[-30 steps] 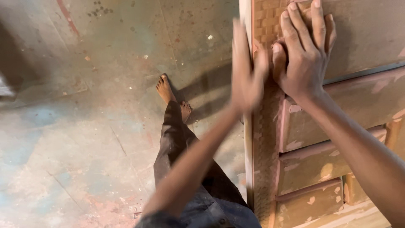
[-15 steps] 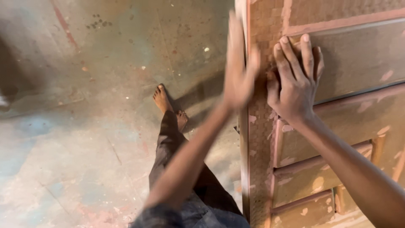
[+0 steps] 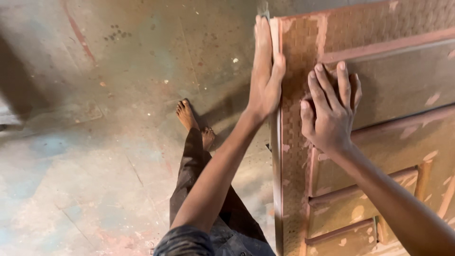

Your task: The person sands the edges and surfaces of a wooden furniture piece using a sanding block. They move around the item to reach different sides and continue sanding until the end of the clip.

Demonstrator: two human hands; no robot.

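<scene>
Door: we see a panelled wooden door lying flat, its left edge toward us, patched with pale filler.
Left hand: our left hand lies open, flat along that left edge.
Right hand: our right hand presses fingers down on the frame; whether it grips sandpaper, we cannot tell.
Progress: surface looks dull and rubbed, filler spots remaining.
Hidden: door's right side and support cut off.
</scene>
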